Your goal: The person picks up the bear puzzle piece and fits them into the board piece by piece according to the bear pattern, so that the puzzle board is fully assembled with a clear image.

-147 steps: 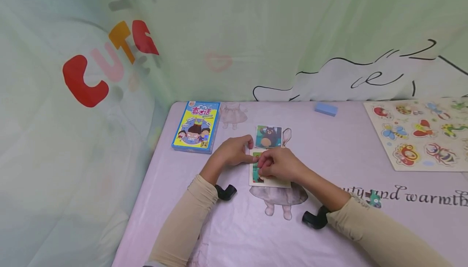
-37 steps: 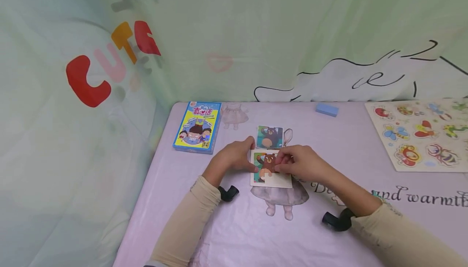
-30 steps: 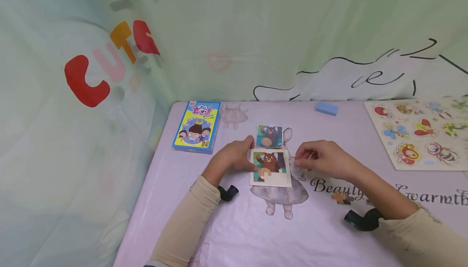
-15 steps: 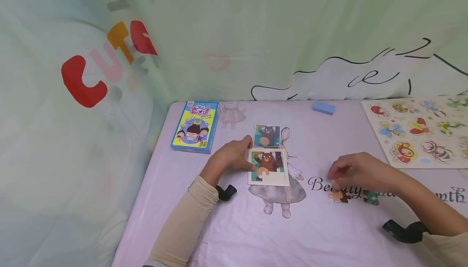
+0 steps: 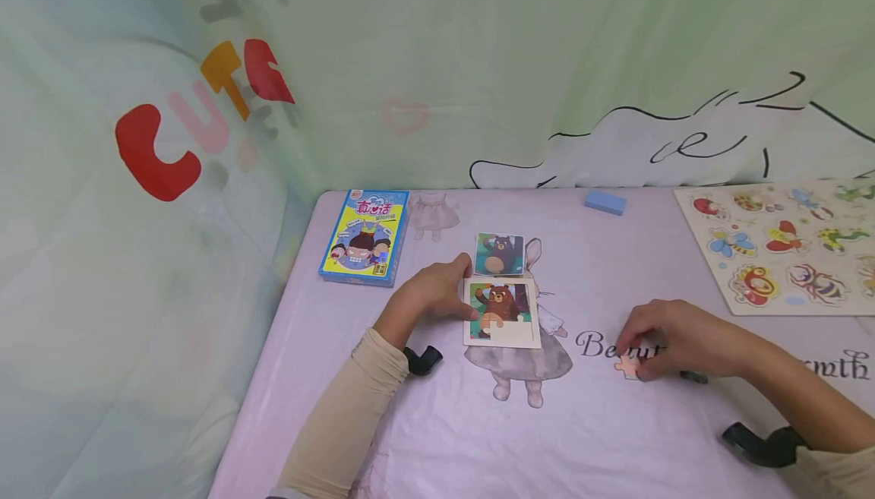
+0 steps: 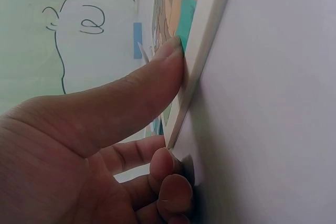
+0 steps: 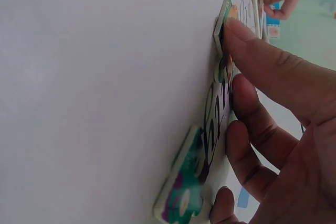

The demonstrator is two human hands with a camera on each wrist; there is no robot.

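My left hand point(image 5: 434, 290) holds the left side of a small jigsaw puzzle board point(image 5: 517, 334); its thumb point(image 6: 157, 72) lies on the face and the fingertips meet the edge. A bear picture fills most of the frame, with a bare patch at the lower right. Over to the right, my right hand point(image 5: 683, 336) pinches an orange and brown puzzle piece point(image 5: 626, 367) close over the table, thumb point(image 7: 257, 48) on its face. Beside that hand lies a green puzzle piece point(image 7: 184, 192), mostly covered by the hand in the head view.
Just behind the board lies a bear picture card point(image 5: 500, 254). A blue and yellow card box point(image 5: 365, 237) stands at the back left. Toward the back are a blue block point(image 5: 605, 203) and, farther right, a wooden insect puzzle point(image 5: 772, 244). Curtains rise behind the table.
From the board, my right hand has moved right to the loose pieces and now pinches the orange and brown one. The board shows more of the bear picture. My left hand stays put.
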